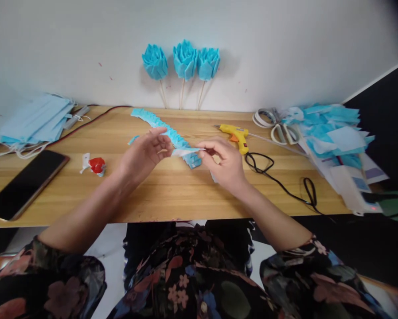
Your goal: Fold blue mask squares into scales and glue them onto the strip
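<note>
One pale strip [183,152], axis crosswise

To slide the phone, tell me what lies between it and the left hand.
In the head view, a red-and-white bundle lies between phone and left hand, a blue scrap farther back.

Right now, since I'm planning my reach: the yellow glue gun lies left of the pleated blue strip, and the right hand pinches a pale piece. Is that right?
No: the head view shows the yellow glue gun right of the pleated blue strip. The right hand does pinch a pale piece.
</note>
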{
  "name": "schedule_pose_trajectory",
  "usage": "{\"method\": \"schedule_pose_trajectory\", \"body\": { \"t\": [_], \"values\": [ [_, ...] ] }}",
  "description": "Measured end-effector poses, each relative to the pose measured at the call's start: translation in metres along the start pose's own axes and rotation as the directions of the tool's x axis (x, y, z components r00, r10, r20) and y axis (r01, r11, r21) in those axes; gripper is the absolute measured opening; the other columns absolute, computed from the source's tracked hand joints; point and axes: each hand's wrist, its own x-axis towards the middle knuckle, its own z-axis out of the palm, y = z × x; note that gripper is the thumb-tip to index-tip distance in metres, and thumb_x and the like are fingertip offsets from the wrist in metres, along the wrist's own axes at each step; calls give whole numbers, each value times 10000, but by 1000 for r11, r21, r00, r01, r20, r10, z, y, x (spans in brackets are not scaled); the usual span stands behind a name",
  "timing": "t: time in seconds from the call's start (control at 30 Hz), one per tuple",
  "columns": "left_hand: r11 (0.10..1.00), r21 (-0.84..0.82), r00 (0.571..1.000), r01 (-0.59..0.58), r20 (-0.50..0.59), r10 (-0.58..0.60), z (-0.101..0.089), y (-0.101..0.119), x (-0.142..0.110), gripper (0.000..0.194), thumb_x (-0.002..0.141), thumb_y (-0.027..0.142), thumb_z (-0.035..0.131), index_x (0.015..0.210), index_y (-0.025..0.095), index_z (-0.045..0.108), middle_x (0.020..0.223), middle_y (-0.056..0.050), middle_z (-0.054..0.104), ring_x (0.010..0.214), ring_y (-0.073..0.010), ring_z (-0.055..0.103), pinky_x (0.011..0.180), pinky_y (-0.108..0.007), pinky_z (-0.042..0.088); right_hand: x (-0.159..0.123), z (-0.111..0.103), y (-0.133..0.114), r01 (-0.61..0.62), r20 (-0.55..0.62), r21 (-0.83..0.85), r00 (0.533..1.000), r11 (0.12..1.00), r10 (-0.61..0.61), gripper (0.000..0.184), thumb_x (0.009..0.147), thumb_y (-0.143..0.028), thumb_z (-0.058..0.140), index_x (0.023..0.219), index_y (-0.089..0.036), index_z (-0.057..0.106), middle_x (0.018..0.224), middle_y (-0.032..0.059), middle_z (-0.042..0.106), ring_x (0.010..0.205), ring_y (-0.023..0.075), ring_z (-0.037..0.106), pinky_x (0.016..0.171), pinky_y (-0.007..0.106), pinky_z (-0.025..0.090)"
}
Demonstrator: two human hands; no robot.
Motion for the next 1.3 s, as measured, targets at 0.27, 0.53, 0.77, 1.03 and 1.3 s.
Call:
{"method": "schedule_pose_trajectory", "body": {
  "t": [0.27,0.53,0.77,1.03,1.3],
  "values": [
    [966,-59,940,253,250,-231,36,-1,-26,514,953,577,541,1307,205,556,1086,-156,728,926,-262,714,749,-396,577,-14,-5,1,249,-5,-209,967,946,-255,275,914,-119,518,966,-313,707,944,15,731,853,193,681,763,395,559],
    [993,-7,985,117,126,-115,26,-7,-18,577,814,208,694,1367,237,530,995,-52,699,834,-173,689,742,-330,532,-22,-18,11,230,75,-162,973,960,-220,381,897,-49,498,1077,-317,701,1085,13,748,995,194,707,862,401,572],
    [922,383,998,-54,50,38,-20,-10,-15,453,868,236,647,1316,242,582,828,-20,658,700,-166,631,651,-324,510,-22,-64,38,76,202,-395,979,915,6,343,930,-150,518,1217,-256,672,1135,71,749,1039,243,708,915,461,564],
    [243,887,812,-393,210,545,-34,10,-35,455,895,240,680,1339,295,603,1494,-31,543,1376,-324,474,1168,-538,339,-22,-67,41,116,411,-691,875,713,256,146,932,-193,577,962,-169,717,1070,133,736,1051,312,664,919,474,520],
    [953,301,930,37,338,-142,44,18,-47,440,969,547,544,1105,178,743,1088,-112,771,1052,-258,692,984,-418,511,3,-55,16,8,104,-468,994,884,46,50,901,-203,611,873,-222,647,868,19,740,820,200,676,795,362,498]
  ]
}}
